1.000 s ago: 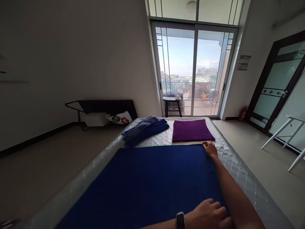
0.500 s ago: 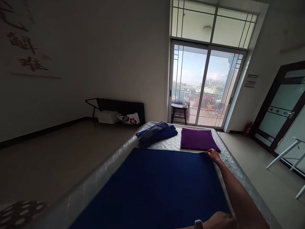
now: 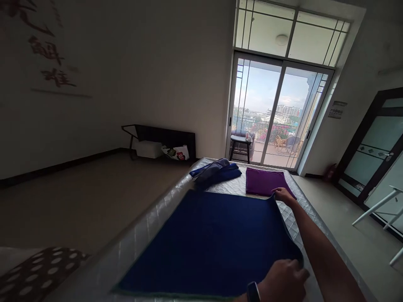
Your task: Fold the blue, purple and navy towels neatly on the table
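Observation:
A dark blue cloth (image 3: 208, 239) with a thin greenish edge is spread over a bed mattress (image 3: 145, 235). My left hand (image 3: 283, 279), with a watch on its wrist, is closed on the cloth's near right corner. At the far right corner my right hand (image 3: 282, 195) pinches the cloth between thumb and fingers. Between both hands, the right edge rises and curves off the mattress. Just beyond my right hand lies a folded purple cloth (image 3: 267, 181). A heap of blue and grey-blue cloth (image 3: 217, 172) sits at the far left of the mattress.
Brown fabric with white dots (image 3: 44, 268) shows at the lower left. Past the mattress are a dark bench frame (image 3: 165, 136), a stool (image 3: 241, 140) and a sliding glass door (image 3: 261, 109). White furniture legs (image 3: 374, 205) stand at the right.
Both hands have lifted the cloth's right edge, which was flat before. The cloth's near edge has come into view. My view has turned slightly left.

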Demonstrator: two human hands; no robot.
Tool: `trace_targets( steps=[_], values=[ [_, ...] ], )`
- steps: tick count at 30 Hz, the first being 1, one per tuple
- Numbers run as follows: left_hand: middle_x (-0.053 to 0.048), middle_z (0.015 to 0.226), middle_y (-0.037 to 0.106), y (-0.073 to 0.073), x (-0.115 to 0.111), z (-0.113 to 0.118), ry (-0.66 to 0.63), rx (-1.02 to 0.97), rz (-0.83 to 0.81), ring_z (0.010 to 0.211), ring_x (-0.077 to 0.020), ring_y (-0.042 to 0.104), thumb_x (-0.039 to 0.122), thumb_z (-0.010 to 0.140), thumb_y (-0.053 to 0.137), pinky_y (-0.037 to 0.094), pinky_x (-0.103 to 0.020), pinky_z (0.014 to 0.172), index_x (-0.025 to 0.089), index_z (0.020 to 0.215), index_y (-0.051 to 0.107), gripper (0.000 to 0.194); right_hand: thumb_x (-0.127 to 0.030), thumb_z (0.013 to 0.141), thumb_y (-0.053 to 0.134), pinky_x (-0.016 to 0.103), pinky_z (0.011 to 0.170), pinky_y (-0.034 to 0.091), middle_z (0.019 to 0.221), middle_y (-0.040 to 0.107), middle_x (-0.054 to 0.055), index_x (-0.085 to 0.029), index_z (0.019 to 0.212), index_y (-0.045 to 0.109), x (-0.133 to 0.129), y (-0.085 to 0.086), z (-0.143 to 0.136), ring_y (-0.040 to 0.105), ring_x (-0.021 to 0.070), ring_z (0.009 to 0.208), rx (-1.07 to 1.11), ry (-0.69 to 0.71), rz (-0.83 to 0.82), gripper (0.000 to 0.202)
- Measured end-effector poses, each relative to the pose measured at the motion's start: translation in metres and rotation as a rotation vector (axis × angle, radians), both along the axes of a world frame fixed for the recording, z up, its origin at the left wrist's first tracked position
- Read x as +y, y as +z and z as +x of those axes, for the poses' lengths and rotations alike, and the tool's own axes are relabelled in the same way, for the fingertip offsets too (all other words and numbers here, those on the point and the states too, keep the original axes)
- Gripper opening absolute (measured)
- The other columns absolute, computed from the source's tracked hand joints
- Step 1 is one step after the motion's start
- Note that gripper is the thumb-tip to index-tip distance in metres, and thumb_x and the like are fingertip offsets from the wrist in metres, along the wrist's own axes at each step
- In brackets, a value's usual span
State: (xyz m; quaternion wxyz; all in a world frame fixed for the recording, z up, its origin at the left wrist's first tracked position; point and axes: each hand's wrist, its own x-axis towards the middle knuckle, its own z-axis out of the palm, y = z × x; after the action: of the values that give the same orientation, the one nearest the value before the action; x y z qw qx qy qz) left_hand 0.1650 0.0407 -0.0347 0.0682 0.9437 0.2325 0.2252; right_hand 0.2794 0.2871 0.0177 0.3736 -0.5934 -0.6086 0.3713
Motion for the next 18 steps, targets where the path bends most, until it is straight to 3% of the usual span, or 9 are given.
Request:
trace_targets(
  steps=[4, 7, 10, 13, 18],
  values=[
    [-0.004, 0.083, 0.068, 0.018, -0.02, -0.098, 0.266, -0.243, -0.173, 0.065, -0.0123, 0.061, 0.013, 0.088, 0.055, 0.048, -0.021, 0.058, 0.022, 0.1, 0.07, 0.021, -0.03, 0.08, 0.07, 0.026, 0.056, 0.056, 0.061, 0.065, 0.003, -0.013, 0.081, 0.074, 0.004, 0.014, -0.027, 0.064, 0.0142, 0.055, 0.118, 0.086, 0.038, 0.017],
    [-0.003, 0.085, 0.069, 0.021, -0.038, -0.168, 0.463, -0.487, -0.29, 0.062, -0.0103, 0.062, 0.016, 0.091, 0.046, 0.05, -0.02, 0.061, 0.024, 0.097, 0.072, 0.028, -0.031, 0.081, 0.07, 0.026, 0.061, 0.058, 0.07, 0.071, 0.006, -0.013, 0.091, 0.075, 0.013, 0.017, -0.071, 0.068, 0.0153, 0.063, 0.159, 0.152, 0.084, 0.021],
    [-0.001, 0.078, 0.069, 0.018, -0.057, -0.222, 0.684, -0.647, -0.28, 0.065, -0.0123, 0.063, 0.03, 0.094, 0.046, 0.053, -0.021, 0.065, 0.026, 0.089, 0.073, 0.027, -0.028, 0.082, 0.07, 0.028, 0.073, 0.06, 0.08, 0.075, 0.006, -0.015, 0.099, 0.076, 0.022, 0.014, -0.136, 0.072, 0.0159, 0.074, 0.148, 0.215, 0.148, 0.022],
    [-0.001, 0.08, 0.071, 0.015, -0.079, -0.264, 0.922, -0.679, -0.305, 0.069, -0.0151, 0.065, 0.044, 0.092, 0.051, 0.056, -0.024, 0.068, 0.028, 0.089, 0.072, 0.027, -0.029, 0.084, 0.068, 0.032, 0.081, 0.06, 0.091, 0.077, 0.005, -0.019, 0.104, 0.076, 0.027, 0.01, -0.211, 0.072, 0.0178, 0.084, 0.082, 0.276, 0.223, 0.023],
    [-0.002, 0.099, 0.077, 0.008, -0.104, -0.325, 1.208, -0.638, -0.335, 0.086, -0.0212, 0.072, 0.047, 0.091, 0.046, 0.06, -0.028, 0.068, 0.032, 0.104, 0.072, 0.033, -0.021, 0.088, 0.062, 0.032, 0.095, 0.053, 0.106, 0.076, 0.002, -0.025, 0.102, 0.078, 0.025, 0.002, -0.324, 0.069, 0.0196, 0.1, -0.119, 0.394, 0.325, 0.022]
  ],
)
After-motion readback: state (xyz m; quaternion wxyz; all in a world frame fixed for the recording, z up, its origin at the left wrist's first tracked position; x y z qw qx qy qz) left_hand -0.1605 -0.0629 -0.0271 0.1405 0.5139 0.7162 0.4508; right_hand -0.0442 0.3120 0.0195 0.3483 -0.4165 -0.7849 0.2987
